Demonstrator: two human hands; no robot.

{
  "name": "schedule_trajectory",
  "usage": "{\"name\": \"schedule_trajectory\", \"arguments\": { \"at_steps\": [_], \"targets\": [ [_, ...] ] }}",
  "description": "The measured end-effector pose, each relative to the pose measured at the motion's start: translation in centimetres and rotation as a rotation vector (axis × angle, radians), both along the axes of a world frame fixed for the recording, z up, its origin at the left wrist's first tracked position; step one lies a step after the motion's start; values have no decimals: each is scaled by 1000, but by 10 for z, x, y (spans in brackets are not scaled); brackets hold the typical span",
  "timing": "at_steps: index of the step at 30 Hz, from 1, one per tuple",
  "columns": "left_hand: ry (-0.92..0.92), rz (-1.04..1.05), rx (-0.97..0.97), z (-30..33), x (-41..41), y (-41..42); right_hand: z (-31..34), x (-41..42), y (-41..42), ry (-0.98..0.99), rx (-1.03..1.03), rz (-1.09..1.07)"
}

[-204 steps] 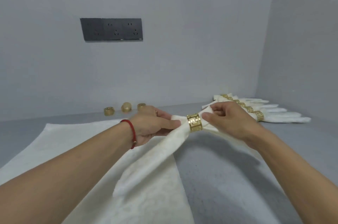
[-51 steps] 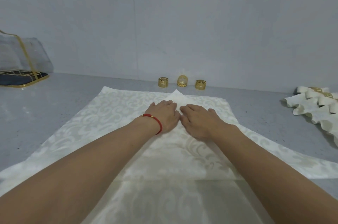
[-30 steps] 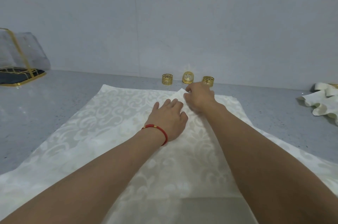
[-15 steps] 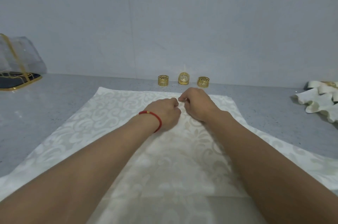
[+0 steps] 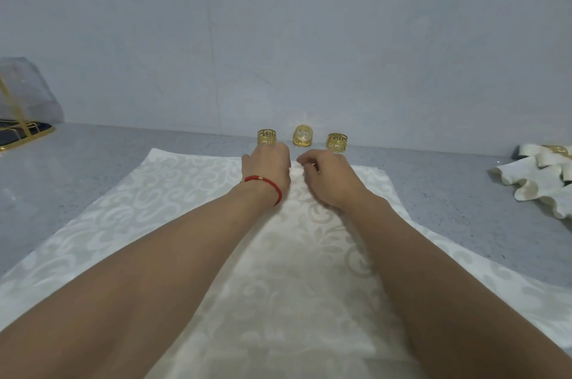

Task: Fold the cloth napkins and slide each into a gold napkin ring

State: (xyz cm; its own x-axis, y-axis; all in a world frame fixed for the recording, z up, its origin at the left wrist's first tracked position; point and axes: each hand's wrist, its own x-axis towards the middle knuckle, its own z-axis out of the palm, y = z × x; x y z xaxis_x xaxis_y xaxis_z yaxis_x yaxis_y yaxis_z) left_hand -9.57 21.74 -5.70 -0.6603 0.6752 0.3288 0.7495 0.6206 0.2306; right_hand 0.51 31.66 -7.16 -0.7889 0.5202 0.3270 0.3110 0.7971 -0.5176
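Observation:
A cream patterned napkin (image 5: 297, 254) lies folded to a point on a stack of flat napkins (image 5: 130, 208). My right hand (image 5: 328, 177) pinches the napkin's far tip with curled fingers. My left hand (image 5: 269, 168), with a red bracelet, lies beside it, its knuckles at the foot of the left gold ring (image 5: 266, 137). Its fingertips are hidden behind the back of the hand. Two more gold rings (image 5: 303, 135) (image 5: 337, 141) stand by the wall.
Finished ringed napkins (image 5: 541, 180) lie on the grey counter (image 5: 448, 186) at the right. A clear bag with gold trim (image 5: 24, 109) sits far left. The wall rises just behind the rings.
My left hand has slid forward from the napkin tip up to the left gold ring. My right hand has stayed at the tip.

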Motion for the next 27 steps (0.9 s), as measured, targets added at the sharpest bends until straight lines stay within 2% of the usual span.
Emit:
{"name": "schedule_trajectory", "arguments": {
  "at_steps": [3, 7, 11, 14, 19, 21, 24, 27],
  "targets": [
    [33, -27, 19, 2, -2, 0, -3, -6, 1, 16, 6, -27],
    [141, -114, 45, -1, -6, -7, -3, -10, -2, -7, 185, -74],
    [203, -276, -92, 9, -10, -15, 2, -1, -5, -51, 433, -29],
    [68, -341, -116, 10, -11, -21, 3, 5, -9, -94, 360, 1],
    [-94, -230, 216, -10, -9, -28, -3, 3, -9, 68, 51, -41],
    [-134, -193, 295, -16, -9, -29, -5, 2, -7, 93, -15, -59],
    [-192, -197, 340, -19, -10, -30, -8, 0, -1, 54, 24, -65],
    [-179, -214, 303, -16, -10, -32, -7, -2, -1, 11, 126, -47]
  ]
}}
